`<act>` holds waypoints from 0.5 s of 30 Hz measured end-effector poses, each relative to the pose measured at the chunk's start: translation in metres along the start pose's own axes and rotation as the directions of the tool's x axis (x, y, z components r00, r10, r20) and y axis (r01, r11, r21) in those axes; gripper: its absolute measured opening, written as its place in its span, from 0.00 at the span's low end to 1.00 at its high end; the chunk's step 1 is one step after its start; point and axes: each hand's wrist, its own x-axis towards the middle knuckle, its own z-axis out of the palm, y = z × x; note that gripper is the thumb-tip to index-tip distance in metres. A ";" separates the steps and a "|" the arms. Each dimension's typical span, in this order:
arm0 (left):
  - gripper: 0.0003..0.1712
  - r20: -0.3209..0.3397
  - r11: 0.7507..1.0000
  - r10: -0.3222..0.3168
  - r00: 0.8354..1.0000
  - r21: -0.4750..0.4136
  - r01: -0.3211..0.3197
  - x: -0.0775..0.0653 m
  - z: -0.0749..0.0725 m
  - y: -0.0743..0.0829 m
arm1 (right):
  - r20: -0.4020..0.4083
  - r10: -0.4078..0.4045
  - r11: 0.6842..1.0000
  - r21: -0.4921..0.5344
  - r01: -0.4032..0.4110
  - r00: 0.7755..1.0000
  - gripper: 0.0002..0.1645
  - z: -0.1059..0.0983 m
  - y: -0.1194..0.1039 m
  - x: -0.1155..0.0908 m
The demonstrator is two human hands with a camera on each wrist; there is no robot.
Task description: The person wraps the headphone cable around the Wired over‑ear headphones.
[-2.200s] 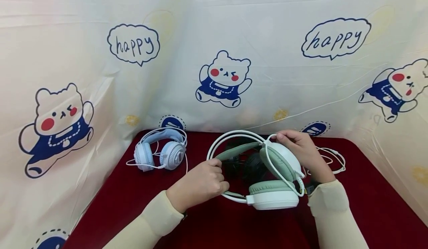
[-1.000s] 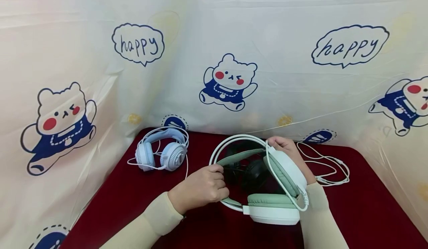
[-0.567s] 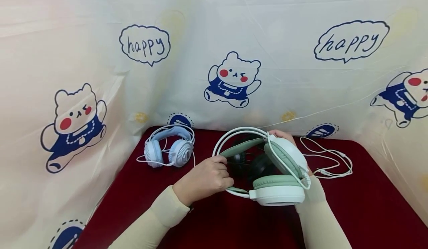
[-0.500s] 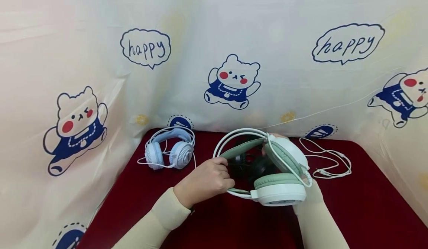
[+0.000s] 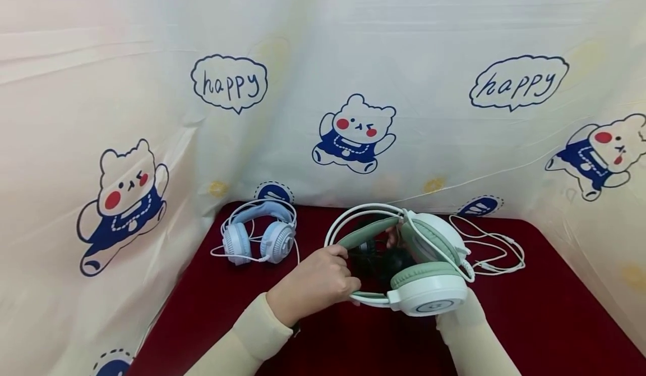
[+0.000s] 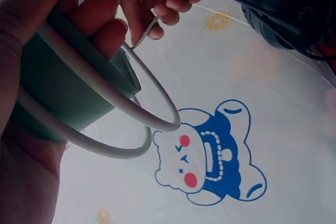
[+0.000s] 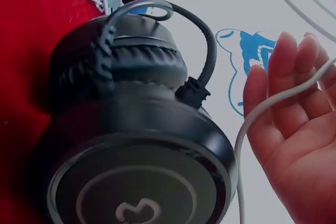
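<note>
My left hand (image 5: pixel 315 280) grips the headband of white headphones with green pads (image 5: pixel 429 297), raised above the table. In the left wrist view its fingers curl round the green band (image 6: pixel 58 93) between two white hoops. My right hand (image 7: pixel 299 129) is behind these headphones, mostly hidden in the head view. Seen from the right wrist, its palm is turned up with fingers slightly bent and not closed, and a white cable (image 7: pixel 283 95) runs across them. Beside that hand are black headphones (image 7: pixel 136 166), partly hidden in the head view behind the white pair.
Light blue headphones (image 5: pixel 259 233) with a white cord rest at the back left of the red-covered table (image 5: pixel 545 308). A looped white cable (image 5: pixel 499 250) lies at the back right. A patterned white curtain (image 5: pixel 429 33) closes off the back and sides.
The right hand has moved from the outside of the upper ear cup to behind the headphones, its fingers now showing inside the headband. The left hand keeps its grip; the lower cup has turned slightly.
</note>
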 end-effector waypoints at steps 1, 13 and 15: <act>0.07 0.003 1.000 0.000 1.000 0.000 0.000 0.000 0.000 0.001 | 0.011 -0.012 1.000 -0.018 0.012 1.000 0.23 0.000 0.001 -0.001; 0.10 0.001 0.999 -0.018 1.000 -0.029 0.018 -0.004 -0.009 0.007 | -0.136 0.273 0.957 -0.064 -0.283 0.952 0.20 0.010 -0.014 0.000; 0.10 -0.016 1.000 -0.022 1.000 -0.014 0.021 -0.003 -0.013 0.004 | -0.105 0.445 0.895 0.053 -0.442 0.889 0.18 0.002 -0.022 0.007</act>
